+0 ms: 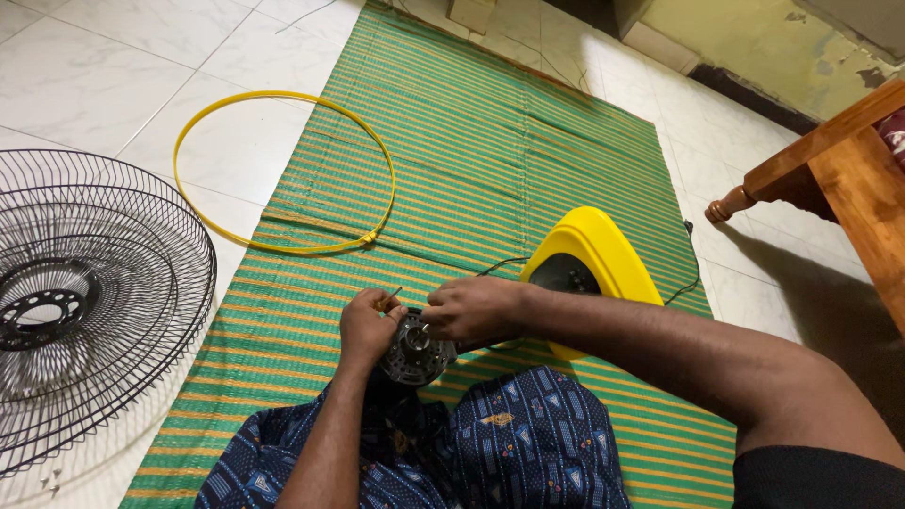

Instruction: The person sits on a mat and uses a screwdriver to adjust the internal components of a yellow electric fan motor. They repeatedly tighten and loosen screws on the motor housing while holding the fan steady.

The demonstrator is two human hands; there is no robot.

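A round metal fan motor (416,354) rests against my lap on the striped mat. My left hand (369,325) pinches a thin screwdriver (389,299) with a green handle at the motor's upper left edge. My right hand (471,309) lies over the top of the motor, fingers curled on its rim. Just behind my right wrist sits the yellow fan housing (592,264) with a black inner face, and a black cord runs from it.
A black wire fan guard (90,302) lies on the white tiles at left. A yellow plastic ring (283,170) sits half on the green striped mat (490,141). A wooden furniture leg (830,170) stands at right. Small white screws (52,478) lie near the guard.
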